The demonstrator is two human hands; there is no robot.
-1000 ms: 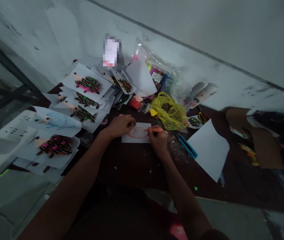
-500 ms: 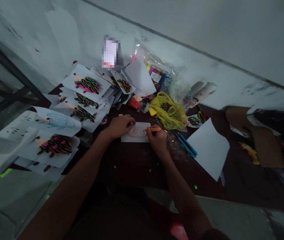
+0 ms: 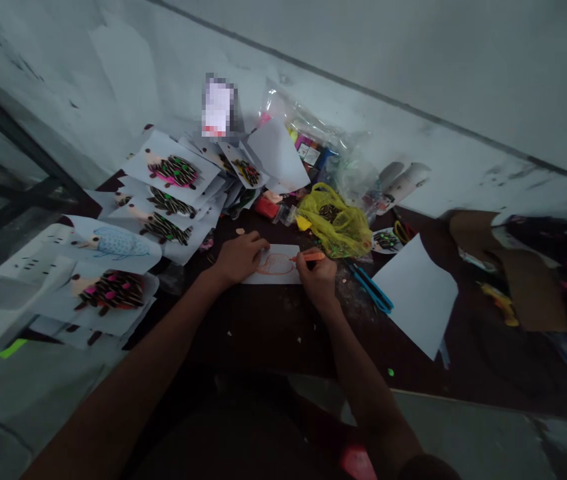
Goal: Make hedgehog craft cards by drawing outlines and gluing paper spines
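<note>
- Two hands are yours here, working at the near middle of a dark table (image 3: 258, 340), and your forearms reach in from the near side.
- Your left hand (image 3: 240, 259) lies palm down, its fingers close together and lightly curled, with the fingertips (image 3: 263, 245) resting on the left end of a white paper card (image 3: 276, 277) and pressing it to the table.
- Your right hand (image 3: 317, 283) is curled into a pinch around an orange marker (image 3: 312, 256), and the marker's tip sits on the card at the right side of a rounded orange outline drawing (image 3: 277, 265).
- That card lies flat between your two hands.
- Just right of your right hand are blue-handled scissors (image 3: 370, 291), and beyond them, further right, lies a loose white sheet (image 3: 417, 293).
- Far of the card sits a yellow mesh bag (image 3: 336, 227), and behind it a clear plastic bag (image 3: 308, 133) of coloured packets leans on the wall (image 3: 113, 80).
- To your left, overlapping paper sheets carry hedgehog crafts (image 3: 173, 170) with dark spines and pink or green dots, and one sheet shows a blue hedgehog drawing (image 3: 118, 243).
- At the far right, a cardboard piece (image 3: 533, 300) lies on the table.
</note>
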